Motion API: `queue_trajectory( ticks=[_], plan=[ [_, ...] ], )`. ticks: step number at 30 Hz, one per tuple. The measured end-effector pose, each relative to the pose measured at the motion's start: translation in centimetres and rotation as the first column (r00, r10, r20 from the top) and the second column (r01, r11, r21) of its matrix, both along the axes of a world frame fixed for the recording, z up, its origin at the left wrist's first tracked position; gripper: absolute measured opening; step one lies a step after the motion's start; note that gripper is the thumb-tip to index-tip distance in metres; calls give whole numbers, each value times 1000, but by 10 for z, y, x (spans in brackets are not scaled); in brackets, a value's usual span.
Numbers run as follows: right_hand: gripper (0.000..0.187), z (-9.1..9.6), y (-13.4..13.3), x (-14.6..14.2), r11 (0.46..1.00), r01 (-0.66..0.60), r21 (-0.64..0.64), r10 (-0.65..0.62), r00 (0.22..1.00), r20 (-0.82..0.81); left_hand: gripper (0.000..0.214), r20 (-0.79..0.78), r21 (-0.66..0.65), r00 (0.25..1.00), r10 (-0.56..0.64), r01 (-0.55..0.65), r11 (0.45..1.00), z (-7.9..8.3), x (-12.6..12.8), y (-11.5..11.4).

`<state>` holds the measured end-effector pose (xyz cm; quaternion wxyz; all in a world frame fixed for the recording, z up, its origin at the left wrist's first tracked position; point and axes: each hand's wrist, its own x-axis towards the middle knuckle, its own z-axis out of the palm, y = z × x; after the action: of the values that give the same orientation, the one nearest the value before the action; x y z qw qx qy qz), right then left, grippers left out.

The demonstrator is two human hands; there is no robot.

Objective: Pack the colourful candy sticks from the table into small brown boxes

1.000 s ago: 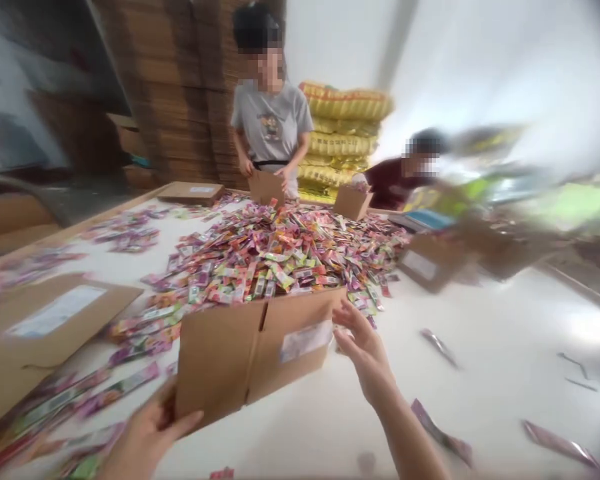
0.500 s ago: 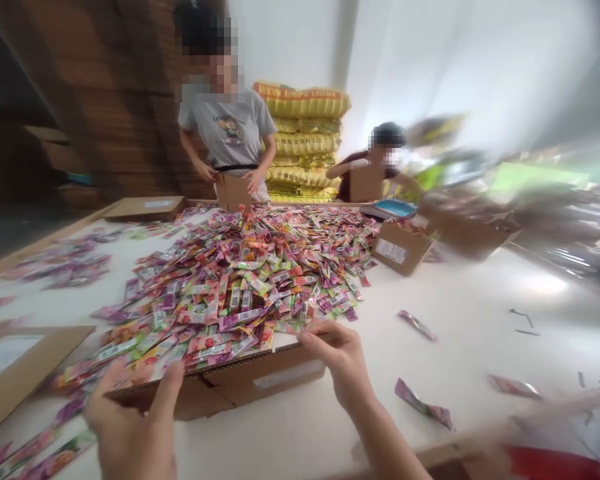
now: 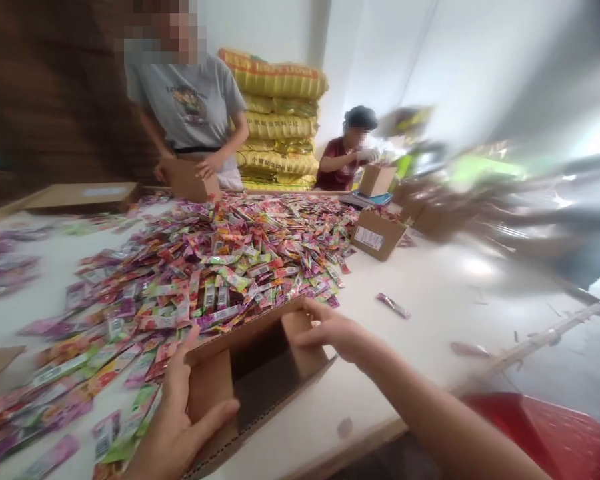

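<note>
Small brown corrugated cardboard box [image 3: 260, 373], open side toward the wearer, sits at the near edge of the white table [image 3: 455, 287], butted against the heap of multicoloured candy sachets [image 3: 215, 267]. Left hand [image 3: 180, 427] clasps its left flap, thumb inside the opening. Right hand [image 3: 330, 330] pinches the right flap, fingers closed on the card. Probably light and stiff, though thin flaps may buckle; best taken by both side walls. One stray sachet [image 3: 393, 305] lies well apart.

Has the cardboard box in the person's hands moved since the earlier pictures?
Yes. The cardboard box has tipped back from the sachet pile; its open mouth now faces the camera, between left hand and right hand.
</note>
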<state>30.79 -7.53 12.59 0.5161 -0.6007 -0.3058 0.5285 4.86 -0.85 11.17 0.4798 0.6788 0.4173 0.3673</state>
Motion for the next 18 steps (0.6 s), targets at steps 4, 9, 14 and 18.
queue_trajectory(
  ticks=[4,9,14,18],
  plan=[
    [61,-18,6,-9,970,99,221,-148,965,215,66,5,22,999,-50,50,999,-27,-1,23],
    [70,13,-40,-9,801,-365,474,149,889,433,13,62,301,990,-128,104,948,-44,-10,30],
    [56,23,-49,-20,926,-212,314,10,842,540,30,-182,99,880,-439,461,882,-21,-35,51],
    [20,12,-32,-44,954,-138,267,-119,642,758,34,-354,105,759,-546,612,784,11,-31,47]
  ],
)
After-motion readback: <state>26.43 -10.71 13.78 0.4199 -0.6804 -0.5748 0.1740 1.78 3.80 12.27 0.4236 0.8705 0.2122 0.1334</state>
